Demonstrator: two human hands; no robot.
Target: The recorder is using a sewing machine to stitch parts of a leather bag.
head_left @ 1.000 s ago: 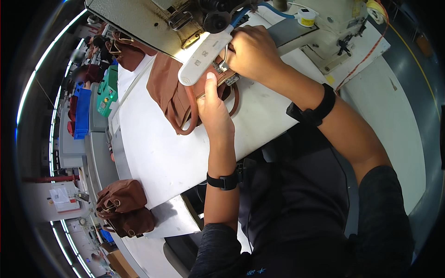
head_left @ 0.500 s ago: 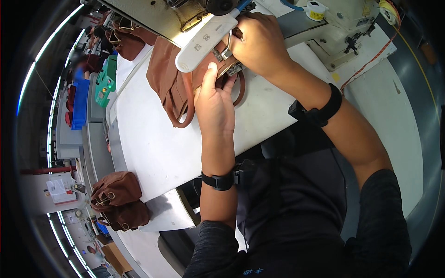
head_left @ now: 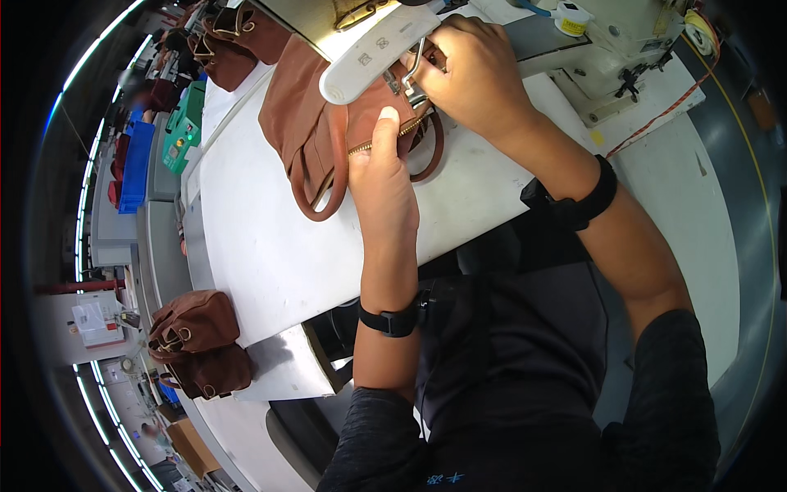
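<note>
A brown bag (head_left: 299, 115) lies on the white sewing table under the machine head, with its brass zipper (head_left: 359, 150) and a rounded handle (head_left: 338, 164) facing me. My left hand (head_left: 385, 184) grips the bag's zipper edge, thumb on top and fingers underneath. Beside the needle area, my right hand (head_left: 484, 78) is closed, its fingertips at a bent metal wire (head_left: 416, 64) above the bag. What those fingertips hold is hidden. A white lamp-like bar (head_left: 365, 61) juts over the bag, covering part of it.
The sewing machine's body (head_left: 611, 45) stands at the right, with a small white spool (head_left: 571, 18) on top. More brown bags (head_left: 197, 324) sit at the left, others (head_left: 225, 61) at the back left. A green box (head_left: 182, 131) and blue bin (head_left: 135, 168) stand farther left.
The view has shifted slightly. My left thumb lies a little farther along the zipper edge. My right hand stays by the machine's needle area, still closed.
</note>
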